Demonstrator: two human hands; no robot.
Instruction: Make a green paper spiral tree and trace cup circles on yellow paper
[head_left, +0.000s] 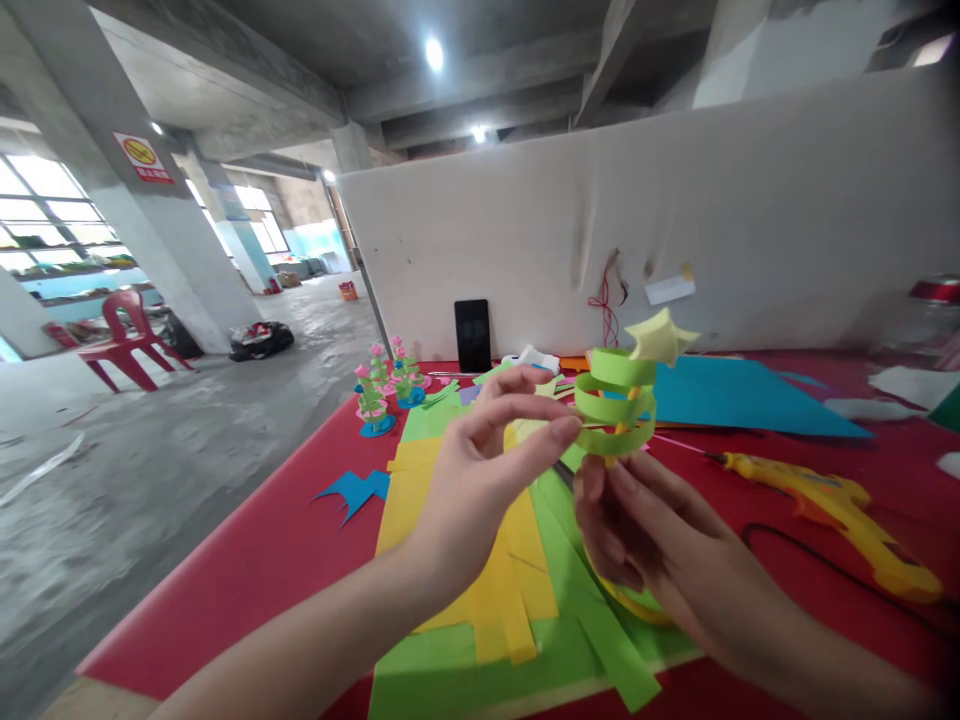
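A light green paper strip (615, 405) coils in a spiral around a thin yellow stem (609, 462), making a small paper tree. A pale yellow paper star (663, 338) tops it. My right hand (637, 520) pinches the stem below the coil and holds the tree upright above the table. From the left, the thumb and forefinger of my left hand (487, 450) close on the edge of the lower coil. Beneath my hands lie yellow paper sheets (442, 500) and green paper strips (600, 630).
A yellow glue gun (832, 510) lies at the right with its black cord. Small finished paper trees (375, 400) stand at the back left near blue paper scraps (356, 492). Behind are a blue sheet (750, 395), a black phone (472, 335) and a white partition (487, 240).
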